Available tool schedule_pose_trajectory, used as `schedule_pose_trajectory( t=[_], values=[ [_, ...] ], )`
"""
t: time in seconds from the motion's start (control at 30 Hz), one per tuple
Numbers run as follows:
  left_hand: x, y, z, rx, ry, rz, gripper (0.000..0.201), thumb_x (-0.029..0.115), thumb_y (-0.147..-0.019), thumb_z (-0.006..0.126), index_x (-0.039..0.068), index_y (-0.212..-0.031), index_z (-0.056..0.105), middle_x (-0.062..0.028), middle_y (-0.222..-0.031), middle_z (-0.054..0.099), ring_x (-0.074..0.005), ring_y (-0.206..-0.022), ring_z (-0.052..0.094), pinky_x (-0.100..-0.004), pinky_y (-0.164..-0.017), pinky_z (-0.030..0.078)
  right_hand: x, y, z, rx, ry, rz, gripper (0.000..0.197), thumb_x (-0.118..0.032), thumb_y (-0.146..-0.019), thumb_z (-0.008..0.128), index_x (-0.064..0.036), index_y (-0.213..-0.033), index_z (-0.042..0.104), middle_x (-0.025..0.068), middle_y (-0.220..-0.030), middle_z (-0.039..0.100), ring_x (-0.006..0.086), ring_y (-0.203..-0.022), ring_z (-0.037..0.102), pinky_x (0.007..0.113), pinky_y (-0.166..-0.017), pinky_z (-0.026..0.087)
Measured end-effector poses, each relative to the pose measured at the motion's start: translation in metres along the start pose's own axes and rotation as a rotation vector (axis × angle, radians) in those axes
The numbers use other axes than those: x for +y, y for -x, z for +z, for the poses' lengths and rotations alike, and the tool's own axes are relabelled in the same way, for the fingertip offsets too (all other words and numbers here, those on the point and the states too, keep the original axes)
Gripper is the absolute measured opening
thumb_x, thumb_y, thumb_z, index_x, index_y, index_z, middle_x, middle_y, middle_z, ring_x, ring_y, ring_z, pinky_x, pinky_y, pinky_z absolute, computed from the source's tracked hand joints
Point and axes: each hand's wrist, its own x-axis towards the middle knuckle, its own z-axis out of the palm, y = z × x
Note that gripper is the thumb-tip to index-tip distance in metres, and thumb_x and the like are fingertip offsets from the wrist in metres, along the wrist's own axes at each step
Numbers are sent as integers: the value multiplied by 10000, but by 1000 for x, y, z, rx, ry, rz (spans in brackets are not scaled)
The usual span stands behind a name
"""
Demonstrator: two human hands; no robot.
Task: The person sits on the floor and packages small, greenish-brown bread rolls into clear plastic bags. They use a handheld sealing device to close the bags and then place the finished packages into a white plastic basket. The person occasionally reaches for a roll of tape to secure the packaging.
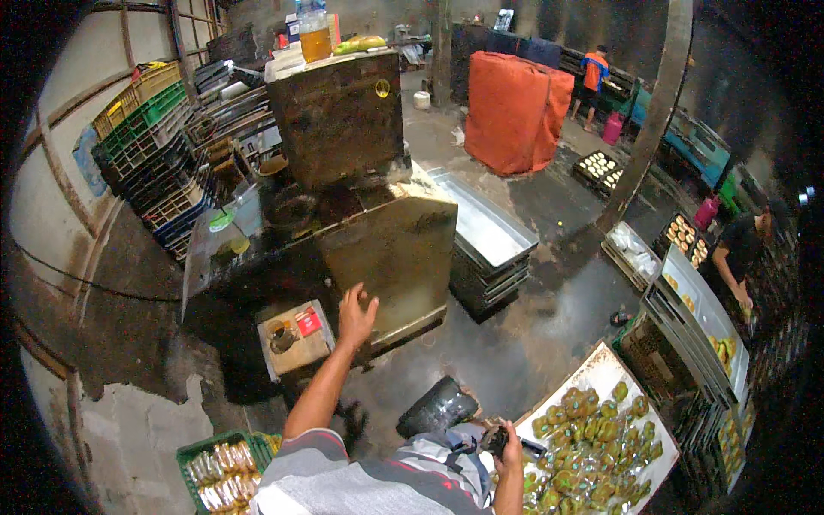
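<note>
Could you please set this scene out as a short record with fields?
Left hand: holding nothing, fingers apart, seen against a brown panel
Right hand: around a dark object, too unclear to name
Lower right: white tray bearing wrapped green pieces
Lower left: green crate of wrapped packs
Farther off: orange-red cover
Other people: two in view, both toward the right

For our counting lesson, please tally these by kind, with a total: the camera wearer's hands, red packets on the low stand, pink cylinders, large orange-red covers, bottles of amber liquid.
Wearer's hands (left hand, right hand): 2
Red packet: 1
Pink cylinders: 2
Orange-red cover: 1
Amber-liquid bottle: 1
Total: 7
</note>
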Motion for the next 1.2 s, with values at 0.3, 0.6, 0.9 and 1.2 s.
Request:
schedule_pose_trajectory(
  t=[0.3,0.6,0.9,1.2],
  values=[
    [33,-95,-13,-102,-366,239,846,450,-860,713,-17,-1468,357,-227,-1477,425,-397,-1395,374,-508,-1099,347,-8,26,23,-15,53,-6,411,-438,-993,532,-46,-1003,653,106,-831,707,256,-743,701,403,-707,586],
    [122,-153,75,-136,-36,587,707,377,-832,753,9,-1375,488,-238,-1345,540,-401,-1299,491,-540,-1028,411,-15,29,6,64,-34,-37,428,-440,-997,524,-31,-1014,649,116,-843,705,246,-728,702,390,-681,594],
    [442,-477,18,327,15,1034,306,295,-853,717,75,-1065,699,-220,-942,711,-336,-846,706,-447,-755,554,-44,-57,18,192,-174,-12,453,-449,-995,513,-23,-936,654,142,-809,695,300,-748,695,436,-665,587],
    [387,-757,-107,133,-756,624,351,411,-840,679,104,-1007,712,-119,-926,726,-295,-885,685,-432,-705,541,-128,-241,154,54,-37,0,461,-471,-983,533,-22,-972,637,128,-814,681,299,-751,689,431,-662,579]
  ],
)
